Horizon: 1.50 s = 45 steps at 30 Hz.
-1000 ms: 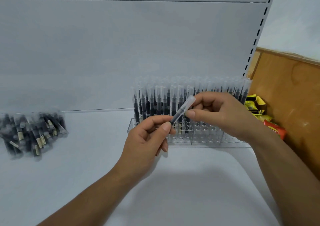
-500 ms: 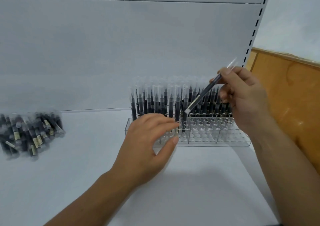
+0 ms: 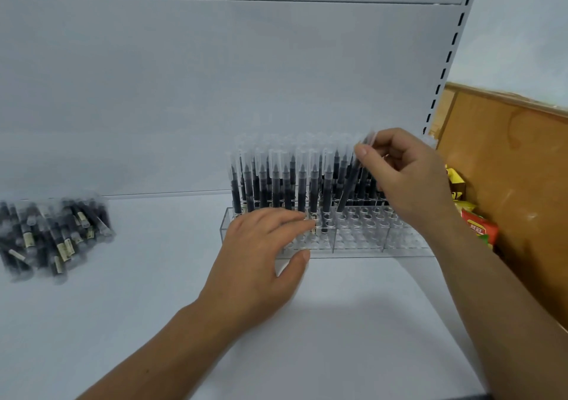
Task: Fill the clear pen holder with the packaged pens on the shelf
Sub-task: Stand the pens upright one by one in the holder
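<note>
The left hand [image 3: 258, 255] rests with loose, straight fingers on the front left of the clear pen holder [image 3: 362, 243], hiding holes there. The right hand [image 3: 405, 181] has a narrow grip pinching a pen [image 3: 349, 187] below its blurred cap. The pen is steeper than half a second ago, its tip at the middle holes. Far left on the shelf [image 3: 338, 323], the packaged pens [image 3: 52, 233] are cut off.

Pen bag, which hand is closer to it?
Left. The left hand is at the holder's left end; the right hand pinches a pen above the holder, farther from the bag.
</note>
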### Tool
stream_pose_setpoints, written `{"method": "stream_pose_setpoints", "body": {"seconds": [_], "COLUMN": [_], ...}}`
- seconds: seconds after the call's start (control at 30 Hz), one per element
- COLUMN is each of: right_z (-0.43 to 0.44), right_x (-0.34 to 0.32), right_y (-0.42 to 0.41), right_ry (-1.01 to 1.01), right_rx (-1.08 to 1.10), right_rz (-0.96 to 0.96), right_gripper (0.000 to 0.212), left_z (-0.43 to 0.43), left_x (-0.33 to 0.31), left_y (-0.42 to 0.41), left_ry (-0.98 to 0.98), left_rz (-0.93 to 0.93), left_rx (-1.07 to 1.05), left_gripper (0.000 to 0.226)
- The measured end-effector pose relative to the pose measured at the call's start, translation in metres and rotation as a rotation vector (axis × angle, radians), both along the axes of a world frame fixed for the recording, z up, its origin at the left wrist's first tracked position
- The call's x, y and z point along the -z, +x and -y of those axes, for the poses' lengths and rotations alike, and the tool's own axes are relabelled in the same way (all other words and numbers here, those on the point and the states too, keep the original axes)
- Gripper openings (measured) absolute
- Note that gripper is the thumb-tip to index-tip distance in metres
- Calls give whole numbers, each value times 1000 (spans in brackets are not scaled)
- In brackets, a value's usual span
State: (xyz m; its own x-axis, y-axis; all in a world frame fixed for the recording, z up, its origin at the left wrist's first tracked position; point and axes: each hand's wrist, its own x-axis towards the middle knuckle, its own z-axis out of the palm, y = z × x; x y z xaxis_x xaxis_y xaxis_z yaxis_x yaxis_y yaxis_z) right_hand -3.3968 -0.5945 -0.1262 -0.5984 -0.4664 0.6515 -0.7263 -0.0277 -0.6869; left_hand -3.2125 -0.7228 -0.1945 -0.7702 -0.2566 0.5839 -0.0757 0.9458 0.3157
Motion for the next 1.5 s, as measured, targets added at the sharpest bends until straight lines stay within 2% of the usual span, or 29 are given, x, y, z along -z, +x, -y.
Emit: {"method": "stream_pose_setpoints", "body": {"seconds": [0.13, 0.23, 0.47, 0.63, 0.7, 0.8, 0.9, 0.93, 1.03, 1.1, 1.3, 1.4, 1.5], "right_z": [5, 5, 0, -12, -19, -16, 10, 22, 65, 96, 189, 226, 249], "right_x": [8, 6, -2, -13, -20, -34, -43, -43, -34, -22, 18, 38, 51], "right_y": [3, 2, 11, 23, 31, 54, 91, 105, 145, 168, 216, 225, 227], "right_ry": [339, 349, 421, 659, 682, 744, 835, 846, 854, 867, 857, 763, 787], "right_rx": [-56, -53, 5, 128, 157, 108, -22, -71, -214, -291, -476, -491, -459], "right_rz": [-34, 20, 36, -90, -101, -124, -152, -163, -236, -308, -355, -307, -254], "right_gripper": [16, 22, 23, 19, 23, 27, 24, 22, 19, 20, 42, 45, 57], "left_z": [0, 0, -1, 3, 9, 26, 50, 59, 86, 102, 149, 162, 168], "left_x": [-1, -2, -6, -17, -25, -32, -33, -32, -29, -25, -15, -7, -3], "left_y": [0, 1, 6, 18, 28, 53, 88, 99, 138, 161, 207, 210, 203], "left_ry": [-2, -4, -19, -31, -22, 7, 15, 26, 79, 90, 80, 199, 298], "left_rz": [15, 26, 81, 136, 133, 101, 85, 81, 75, 48, 97, 180, 273], "left_rx": [-3, 0, 28, 81, 90, 15, -87, -123, -252, -347, -577, -657, -624], "left_gripper": [40, 40, 44, 46, 43, 36, 46, 48, 32, 29, 48, 57, 65]}}
